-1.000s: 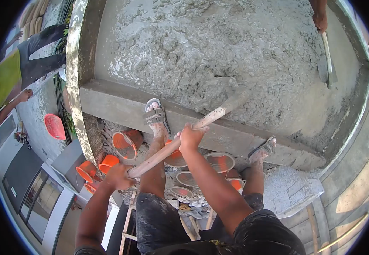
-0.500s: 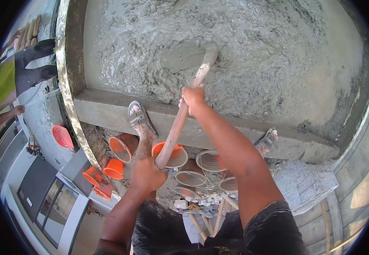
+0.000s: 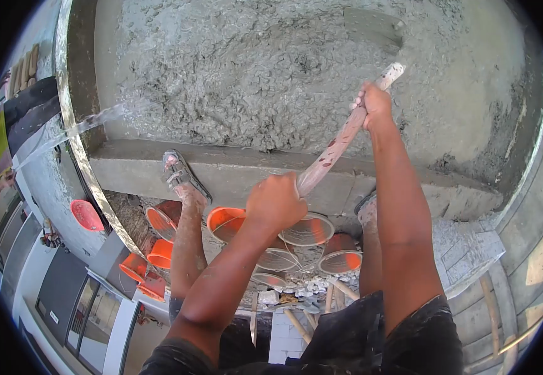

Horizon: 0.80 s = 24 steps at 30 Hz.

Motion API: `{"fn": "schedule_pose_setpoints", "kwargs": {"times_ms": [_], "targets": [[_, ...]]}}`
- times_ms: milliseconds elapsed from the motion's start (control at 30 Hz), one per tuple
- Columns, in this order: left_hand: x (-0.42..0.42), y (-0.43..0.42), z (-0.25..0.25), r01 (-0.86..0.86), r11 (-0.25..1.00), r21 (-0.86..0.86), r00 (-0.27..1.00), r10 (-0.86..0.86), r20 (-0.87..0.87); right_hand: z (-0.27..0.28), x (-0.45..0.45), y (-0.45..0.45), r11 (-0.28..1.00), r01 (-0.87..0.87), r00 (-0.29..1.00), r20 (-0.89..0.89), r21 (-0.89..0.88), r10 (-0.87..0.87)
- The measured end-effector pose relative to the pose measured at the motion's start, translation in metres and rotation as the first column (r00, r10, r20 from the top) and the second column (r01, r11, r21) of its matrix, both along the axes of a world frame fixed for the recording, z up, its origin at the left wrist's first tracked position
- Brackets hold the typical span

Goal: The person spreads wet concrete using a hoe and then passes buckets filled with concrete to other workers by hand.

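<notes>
Left hand (image 3: 277,201) and right hand (image 3: 376,105) clamp fingers round the hoe (image 3: 332,152), now nearer the trough's (image 3: 252,170) right edge; water (image 3: 93,121) newly enters left, likely thinning the mortar (image 3: 234,81).

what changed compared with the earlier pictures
The tool's blade has moved farther out across the wet mix, away from the ledge. The left hand and right hand have reached forward with it. A water stream now crosses the left wall into the mix. Unchanged: both hands grip the handle; the left foot is on the ledge.
</notes>
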<state>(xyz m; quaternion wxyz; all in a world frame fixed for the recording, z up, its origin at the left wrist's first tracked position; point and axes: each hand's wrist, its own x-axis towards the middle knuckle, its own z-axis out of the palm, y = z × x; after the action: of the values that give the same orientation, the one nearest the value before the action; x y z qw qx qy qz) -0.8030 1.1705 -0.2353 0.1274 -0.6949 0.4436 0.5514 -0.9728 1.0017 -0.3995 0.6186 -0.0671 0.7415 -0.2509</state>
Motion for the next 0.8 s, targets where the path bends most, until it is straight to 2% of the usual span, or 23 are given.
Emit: {"fn": "schedule_pose_setpoints", "kwargs": {"times_ms": [33, 67, 100, 133, 233, 267, 367, 467, 500, 533, 600, 633, 667, 733, 767, 800], "targets": [[0.015, 0.019, 0.007, 0.066, 0.997, 0.046, 0.997, -0.067, 0.024, -0.008, 0.010, 0.032, 0.999, 0.017, 0.997, 0.068, 0.037, -0.020], [0.030, 0.049, 0.014, 0.087, 0.994, 0.063, 0.995, -0.090, 0.049, -0.018, 0.023, 0.071, 0.989, 0.093, 0.983, 0.145, 0.117, -0.110], [0.047, 0.079, 0.026, 0.111, 0.991, 0.077, 0.990, -0.116, 0.077, -0.005, 0.046, 0.106, 0.973, 0.089, 0.976, 0.174, 0.213, -0.127], [0.064, 0.095, 0.048, 0.123, 0.978, 0.170, 0.982, -0.145, 0.124, -0.003, 0.070, 0.147, 0.960, 0.109, 0.965, 0.204, 0.258, -0.164], [0.103, 0.142, 0.109, 0.103, 0.923, 0.372, 0.966, -0.182, 0.184, 0.033, 0.128, 0.232, 0.904, 0.102, 0.953, 0.220, 0.415, -0.208], [0.106, 0.156, 0.140, 0.099, 0.915, 0.391, 0.961, -0.190, 0.203, 0.066, 0.149, 0.256, 0.880, 0.052, 0.950, 0.247, 0.473, -0.189], [0.100, 0.177, 0.195, 0.025, 0.909, 0.416, 0.946, -0.155, 0.283, 0.109, 0.162, 0.272, 0.838, 0.012, 0.936, 0.289, 0.545, -0.202], [0.089, 0.185, 0.220, 0.031, 0.882, 0.470, 0.941, -0.185, 0.285, 0.154, 0.138, 0.265, 0.834, 0.051, 0.938, 0.260, 0.550, -0.229], [0.079, 0.182, 0.223, 0.041, 0.910, 0.412, 0.949, -0.165, 0.270, 0.160, 0.124, 0.260, 0.833, 0.076, 0.944, 0.229, 0.547, -0.237], [0.065, 0.176, 0.214, 0.063, 0.911, 0.408, 0.951, -0.179, 0.253, 0.157, 0.100, 0.251, 0.834, 0.099, 0.944, 0.213, 0.543, -0.251], [0.026, 0.157, 0.181, 0.119, 0.945, 0.304, 0.987, -0.146, 0.066, 0.146, 0.029, 0.217, 0.869, 0.183, 0.944, 0.165, 0.461, -0.286], [-0.002, 0.141, 0.154, 0.117, 0.954, 0.277, 0.993, -0.115, -0.021, 0.136, -0.017, 0.190, 0.894, 0.187, 0.965, 0.094, 0.407, -0.245], [-0.039, 0.114, 0.125, 0.114, 0.961, 0.252, 0.990, -0.088, -0.111, 0.124, -0.065, 0.161, 0.915, 0.218, 0.973, -0.005, 0.339, -0.230], [-0.121, 0.060, 0.061, 0.140, 0.971, 0.193, 0.950, -0.077, -0.302, 0.095, -0.171, 0.102, 0.975, 0.160, 0.973, -0.192, 0.154, -0.129], [-0.166, 0.045, 0.022, 0.039, 0.998, 0.056, 0.919, -0.014, -0.393, 0.081, -0.223, 0.073, 0.987, 0.143, 0.941, -0.319, 0.068, -0.114], [-0.211, 0.010, -0.003, 0.072, 0.990, 0.122, 0.885, -0.007, -0.466, 0.063, -0.278, 0.050, 0.992, 0.118, 0.906, -0.413, 0.036, -0.093]]}}
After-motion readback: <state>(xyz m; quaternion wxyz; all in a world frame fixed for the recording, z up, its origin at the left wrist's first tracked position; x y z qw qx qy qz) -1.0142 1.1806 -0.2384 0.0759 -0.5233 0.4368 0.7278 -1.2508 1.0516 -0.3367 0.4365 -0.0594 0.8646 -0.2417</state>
